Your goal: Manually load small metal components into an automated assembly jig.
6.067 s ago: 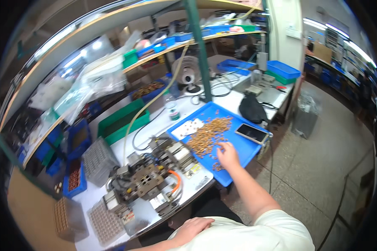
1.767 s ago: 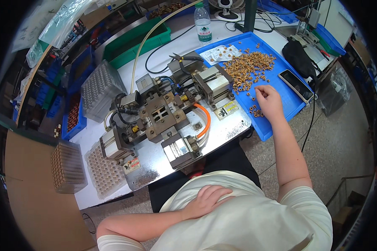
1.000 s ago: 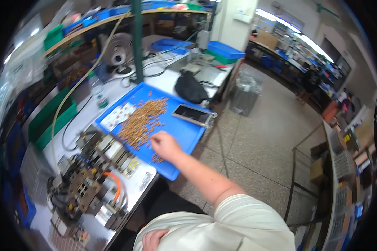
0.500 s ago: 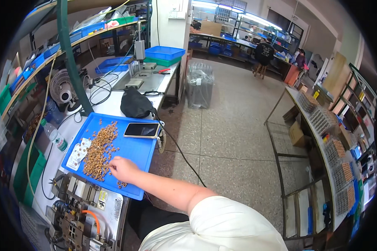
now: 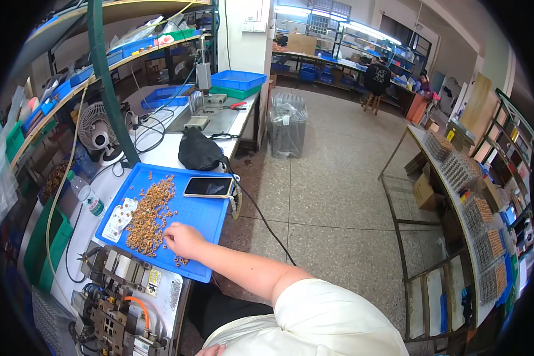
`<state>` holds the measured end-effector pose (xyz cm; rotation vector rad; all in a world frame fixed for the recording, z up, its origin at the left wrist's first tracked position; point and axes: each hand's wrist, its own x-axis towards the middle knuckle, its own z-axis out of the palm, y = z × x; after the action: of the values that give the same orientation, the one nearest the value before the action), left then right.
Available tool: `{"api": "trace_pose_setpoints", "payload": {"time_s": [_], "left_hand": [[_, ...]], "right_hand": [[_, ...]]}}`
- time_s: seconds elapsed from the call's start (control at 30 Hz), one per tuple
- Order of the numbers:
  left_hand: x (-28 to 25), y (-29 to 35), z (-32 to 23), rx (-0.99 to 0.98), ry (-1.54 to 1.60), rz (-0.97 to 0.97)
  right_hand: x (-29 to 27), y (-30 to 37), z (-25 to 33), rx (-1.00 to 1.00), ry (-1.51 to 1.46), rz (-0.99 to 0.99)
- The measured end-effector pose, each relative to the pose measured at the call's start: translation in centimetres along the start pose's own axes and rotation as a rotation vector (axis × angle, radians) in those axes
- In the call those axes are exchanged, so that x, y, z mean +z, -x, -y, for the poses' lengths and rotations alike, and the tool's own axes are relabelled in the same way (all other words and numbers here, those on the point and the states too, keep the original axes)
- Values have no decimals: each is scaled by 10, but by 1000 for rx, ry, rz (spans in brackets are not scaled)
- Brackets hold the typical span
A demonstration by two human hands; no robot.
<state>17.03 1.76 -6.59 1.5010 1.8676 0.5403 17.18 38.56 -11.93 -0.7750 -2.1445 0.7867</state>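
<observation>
Presently, in the head view, the right hand (image 5: 184,240) is over the blue tray (image 5: 203,216), just beside the lower right side of the pile of small brownish rings (image 5: 145,221). Its fingers are bent and brought close together, but I cannot tell whether they grasp a ring between them. The rings lie inside the tray, mostly in one heap, with some loose ones near the hand. The left hand (image 5: 212,350) is only partly visible at the lower edge, near the pale shirt (image 5: 332,320); whether its fingers are clenched or released, I cannot tell.

A phone (image 5: 208,187) lies at the right side of the tray, and a white sheet (image 5: 117,221) lies to the left of the heap. Outside the tray, a clear bottle (image 5: 88,196) is at the left, a black bag (image 5: 199,149) is behind the phone, and a metal machine (image 5: 110,317) is nearer to the person.
</observation>
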Motion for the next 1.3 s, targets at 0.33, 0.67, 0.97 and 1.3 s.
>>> {"api": "trace_pose_setpoints", "payload": {"time_s": [0.33,0.67,0.97,1.3], "left_hand": [[33,-48,58,732,-843,-782],[40,-33,85,887,-1138,-936],[48,11,56,591,-748,-477],[73,-3,48,533,-297,-442]], "right_hand": [[-5,2,-9,15,49,-12],[6,0,13,6,54,-15],[-12,1,-1,42,33,35],[-18,0,-10,-57,-2,-16]]}}
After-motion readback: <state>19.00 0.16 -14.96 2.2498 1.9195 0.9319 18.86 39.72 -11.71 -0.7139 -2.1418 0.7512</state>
